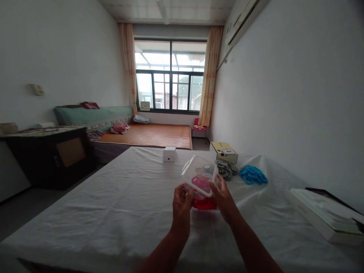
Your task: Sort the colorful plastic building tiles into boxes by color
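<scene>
A clear plastic lid (196, 172) is held tilted over a clear plastic box (204, 215) with red contents (205, 204) inside. What the contents are I cannot make out; seen through the lid, part of them looks pink. My left hand (182, 204) has its fingers closed on the lid's near left corner. On the other side, my right hand (223, 195) grips the lid's right edge with thumb and fingers. The box's far side is hidden behind the lid and my hands.
White cloth (127, 201) covers the table. Beyond the lid are a small white box (169, 154), a yellow carton (224, 152), a grey-black patterned bundle (226, 170) and a blue pile (253, 174). A flat white box (324, 214) lies at right. A bed (159, 134) stands behind.
</scene>
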The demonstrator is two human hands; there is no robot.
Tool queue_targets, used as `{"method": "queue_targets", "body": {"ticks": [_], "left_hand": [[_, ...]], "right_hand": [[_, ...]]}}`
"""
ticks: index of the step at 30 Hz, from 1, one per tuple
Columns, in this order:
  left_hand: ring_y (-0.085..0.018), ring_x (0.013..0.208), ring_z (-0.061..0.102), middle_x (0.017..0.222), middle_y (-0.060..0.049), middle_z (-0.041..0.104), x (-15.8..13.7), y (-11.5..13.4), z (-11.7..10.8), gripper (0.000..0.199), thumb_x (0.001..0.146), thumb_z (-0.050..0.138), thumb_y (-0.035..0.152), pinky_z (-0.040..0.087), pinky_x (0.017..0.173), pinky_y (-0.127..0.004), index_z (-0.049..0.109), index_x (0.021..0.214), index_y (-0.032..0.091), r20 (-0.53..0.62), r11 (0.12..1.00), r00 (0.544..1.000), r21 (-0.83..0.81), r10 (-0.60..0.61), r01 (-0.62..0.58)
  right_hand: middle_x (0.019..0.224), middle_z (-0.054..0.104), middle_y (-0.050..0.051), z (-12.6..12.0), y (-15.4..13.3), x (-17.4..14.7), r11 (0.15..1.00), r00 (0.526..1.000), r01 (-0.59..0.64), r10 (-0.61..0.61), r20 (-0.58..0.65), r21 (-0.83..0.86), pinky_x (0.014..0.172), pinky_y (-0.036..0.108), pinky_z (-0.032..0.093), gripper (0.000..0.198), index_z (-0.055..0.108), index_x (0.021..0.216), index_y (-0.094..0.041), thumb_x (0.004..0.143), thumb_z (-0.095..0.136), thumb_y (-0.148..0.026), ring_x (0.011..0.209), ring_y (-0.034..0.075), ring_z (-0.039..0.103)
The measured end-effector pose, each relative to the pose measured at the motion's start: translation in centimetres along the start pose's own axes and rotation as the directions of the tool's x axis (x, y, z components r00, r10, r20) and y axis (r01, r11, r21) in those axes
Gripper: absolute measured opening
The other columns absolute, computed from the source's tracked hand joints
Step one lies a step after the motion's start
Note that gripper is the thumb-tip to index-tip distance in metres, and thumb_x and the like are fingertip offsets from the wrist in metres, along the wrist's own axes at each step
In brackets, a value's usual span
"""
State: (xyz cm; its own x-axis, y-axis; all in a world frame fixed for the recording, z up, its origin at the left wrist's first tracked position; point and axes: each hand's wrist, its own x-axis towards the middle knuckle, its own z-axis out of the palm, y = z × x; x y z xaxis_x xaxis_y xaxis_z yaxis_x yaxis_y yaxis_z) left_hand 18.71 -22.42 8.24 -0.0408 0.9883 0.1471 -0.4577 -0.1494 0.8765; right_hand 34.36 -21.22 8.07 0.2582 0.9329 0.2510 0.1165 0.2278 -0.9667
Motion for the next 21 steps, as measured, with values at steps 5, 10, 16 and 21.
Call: {"method": "queue_targets", "body": {"ticks": [5, 10, 16, 21], "left_hand": [[-0.017, 0.071, 0.061, 0.088, -0.008, 0.067, -1.7, -1.2, -3.0, 0.042, 0.067, 0.070, 0.045, 0.045, 0.053, -0.022, 0.060, 0.097, 0.017, 0.197, 0.974, 0.969, 0.196, -0.149, 0.110], [-0.011, 0.054, 0.053, 0.065, 0.002, 0.056, 0.1, 0.5, -6.0, 0.033, 0.077, 0.058, 0.044, 0.034, 0.041, -0.017, 0.058, 0.098, 0.019, 0.039, 0.932, 0.993, 0.351, -0.112, 0.091], [-0.021, 0.101, 0.059, 0.110, -0.012, 0.062, 5.5, -0.8, -4.8, 0.031, 0.078, 0.055, 0.030, 0.049, 0.079, -0.032, 0.059, 0.105, 0.017, 0.039, 0.915, 0.999, 0.404, 0.005, -0.021], [-0.024, 0.113, 0.054, 0.125, -0.017, 0.053, 8.2, -4.9, -3.2, 0.044, 0.077, 0.058, 0.026, 0.046, 0.090, -0.036, 0.051, 0.119, 0.015, 0.062, 0.859, 0.998, 0.511, -0.007, -0.026]], "right_hand": [[0.091, 0.065, 0.008, -2.5, 1.6, 1.1, 0.982, 0.984, -0.165, 0.170, 0.050, -0.094, 0.046, 0.026, 0.048, 0.072, 0.037, 0.134, -0.015, 0.075, 0.057, -0.050, 0.064, 0.017, 0.062], [0.066, 0.055, -0.004, -3.8, 2.1, 1.5, 0.926, 0.989, -0.073, 0.116, 0.095, -0.371, 0.047, 0.024, 0.042, 0.064, 0.049, 0.128, -0.016, 0.072, 0.058, -0.045, 0.049, 0.011, 0.050], [0.058, 0.058, -0.004, -5.0, 3.0, 1.7, 0.793, 0.988, 0.036, 0.061, 0.139, -0.609, 0.065, 0.029, 0.045, 0.055, 0.054, 0.127, -0.020, 0.076, 0.052, -0.042, 0.059, 0.015, 0.058], [0.083, 0.068, 0.002, -5.3, 4.5, 1.3, 0.816, 0.992, 0.079, -0.005, 0.129, -0.572, 0.067, 0.030, 0.050, 0.053, 0.054, 0.126, -0.023, 0.079, 0.050, -0.046, 0.069, 0.017, 0.063]]}}
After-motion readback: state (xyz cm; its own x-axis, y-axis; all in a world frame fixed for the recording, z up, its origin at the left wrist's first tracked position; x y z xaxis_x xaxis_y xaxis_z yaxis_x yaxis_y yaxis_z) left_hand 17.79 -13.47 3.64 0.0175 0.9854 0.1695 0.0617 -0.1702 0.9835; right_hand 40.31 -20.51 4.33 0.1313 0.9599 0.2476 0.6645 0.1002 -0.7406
